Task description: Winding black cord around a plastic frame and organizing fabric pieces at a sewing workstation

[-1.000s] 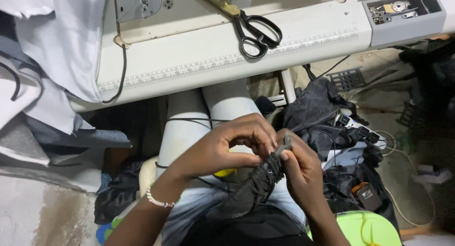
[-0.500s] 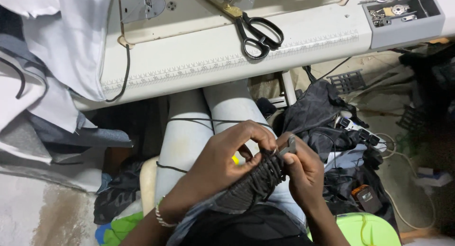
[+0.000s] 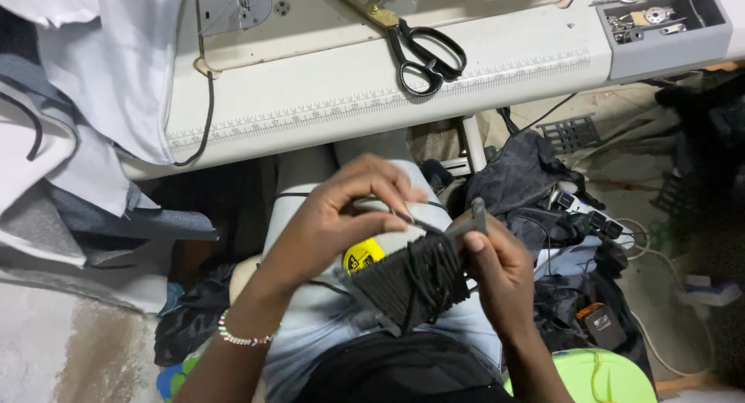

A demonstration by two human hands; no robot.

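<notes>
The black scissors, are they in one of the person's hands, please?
No, the black scissors lie on the white sewing table, apart from both hands.

Bright, even light above; floor dim, perhaps slightly blurred.

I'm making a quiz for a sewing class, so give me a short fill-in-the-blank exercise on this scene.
1. The black-handled scissors lie on the white ____.
2. The right hand grips a bundle wound with black ____.
3. The beaded bracelet sits on the ____ wrist.
4. The left hand pinches a strand above the person's ____.

Missing words: table; cord; left; lap
</notes>
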